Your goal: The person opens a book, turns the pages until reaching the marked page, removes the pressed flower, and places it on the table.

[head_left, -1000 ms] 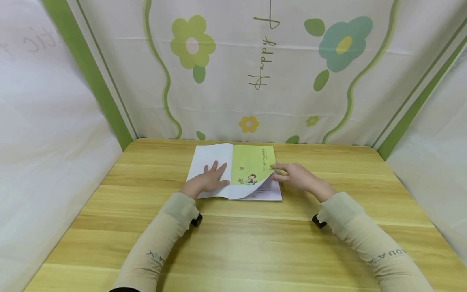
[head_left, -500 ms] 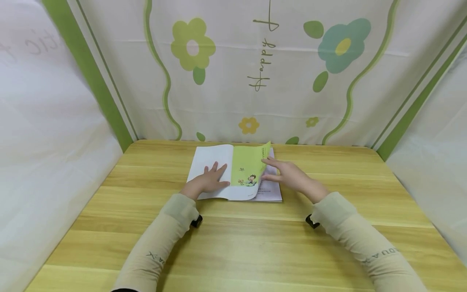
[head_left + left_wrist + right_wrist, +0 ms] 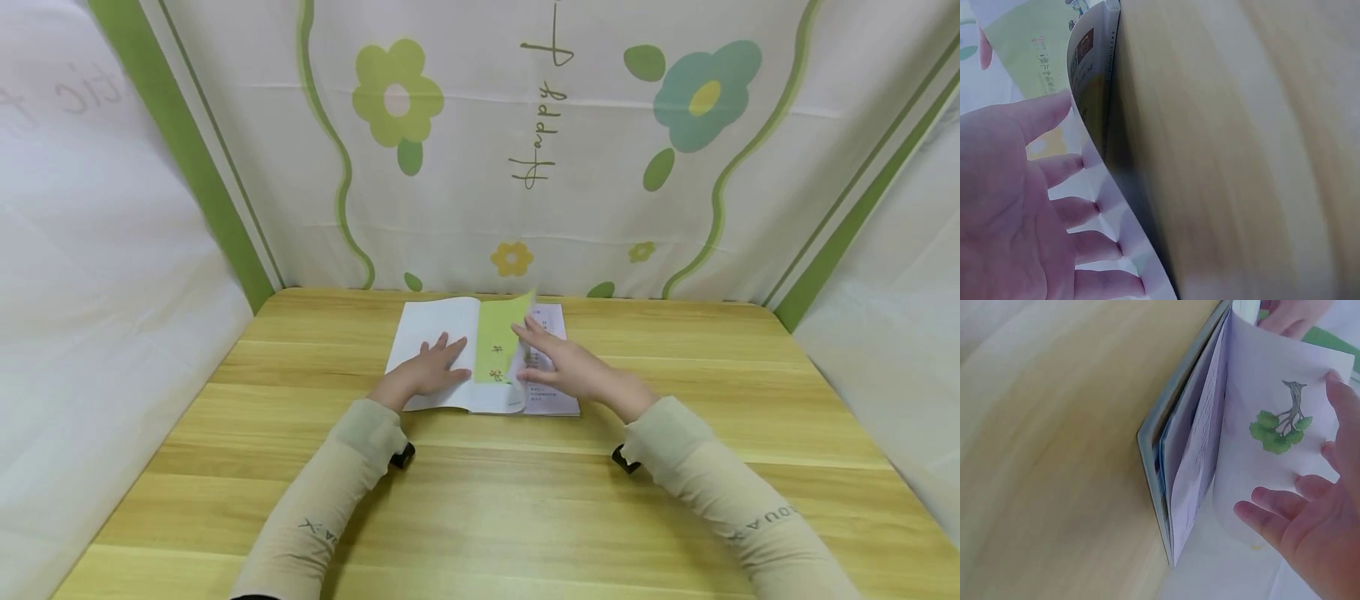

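An open paperback book (image 3: pixel 427 321) lies near the far side of the table. On its white left page my left hand (image 3: pixel 431 369) rests flat with fingers spread; in the left wrist view its fingertips meet the curved paper close to the edge. A green page (image 3: pixel 495 325) with small cartoon figures stands half lifted and bends leftward. My right hand (image 3: pixel 573 367) touches that page from the right with loosely extended fingers. The right wrist view shows those fingers against the page's white reverse, which has a tree drawing (image 3: pixel 1282 422). Beneath it, a pale lilac page (image 3: pixel 551 400) with printed text shows.
The wooden table (image 3: pixel 480 517) spreads out in front of the book. Behind it hangs a white curtain (image 3: pixel 465 208) printed with flowers and lettering, with further pale fabric (image 3: pixel 112 292) at both sides. Dark wrist cameras sit under both cuffs.
My right hand has moved left, carrying the green page up and over from the right edge. More of the lilac page beneath shows now. My left hand has stayed in place.
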`<state>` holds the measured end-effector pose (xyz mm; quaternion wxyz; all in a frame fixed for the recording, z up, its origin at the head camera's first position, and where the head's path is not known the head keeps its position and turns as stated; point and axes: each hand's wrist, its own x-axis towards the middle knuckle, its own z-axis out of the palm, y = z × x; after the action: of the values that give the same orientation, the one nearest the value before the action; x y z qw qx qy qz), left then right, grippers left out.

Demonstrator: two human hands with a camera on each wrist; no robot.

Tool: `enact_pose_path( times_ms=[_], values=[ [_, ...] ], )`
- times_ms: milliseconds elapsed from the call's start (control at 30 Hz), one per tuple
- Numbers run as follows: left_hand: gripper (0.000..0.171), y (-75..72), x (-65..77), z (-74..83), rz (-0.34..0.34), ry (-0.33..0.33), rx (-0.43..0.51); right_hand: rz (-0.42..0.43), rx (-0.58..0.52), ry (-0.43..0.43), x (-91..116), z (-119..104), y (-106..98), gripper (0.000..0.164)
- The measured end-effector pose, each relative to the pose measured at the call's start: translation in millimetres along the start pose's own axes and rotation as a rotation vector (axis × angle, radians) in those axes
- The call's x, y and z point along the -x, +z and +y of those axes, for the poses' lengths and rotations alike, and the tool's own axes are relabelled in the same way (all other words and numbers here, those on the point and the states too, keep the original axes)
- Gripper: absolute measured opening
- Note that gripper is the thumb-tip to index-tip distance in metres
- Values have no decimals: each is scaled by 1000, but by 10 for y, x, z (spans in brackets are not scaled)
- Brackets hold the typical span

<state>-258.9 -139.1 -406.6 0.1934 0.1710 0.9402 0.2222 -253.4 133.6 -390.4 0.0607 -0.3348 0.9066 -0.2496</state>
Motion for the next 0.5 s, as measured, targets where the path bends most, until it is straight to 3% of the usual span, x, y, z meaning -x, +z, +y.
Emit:
enact_pose_path(
  times_ms=[300, 500],
  values=[
    [58, -36, 22, -46, 89, 3, 80, -59, -44, -103, -74, -109, 107, 75],
    [50, -58, 43, -69, 103, 30, 81, -64, -40, -127, -127, -162, 183, 70]
  ],
)
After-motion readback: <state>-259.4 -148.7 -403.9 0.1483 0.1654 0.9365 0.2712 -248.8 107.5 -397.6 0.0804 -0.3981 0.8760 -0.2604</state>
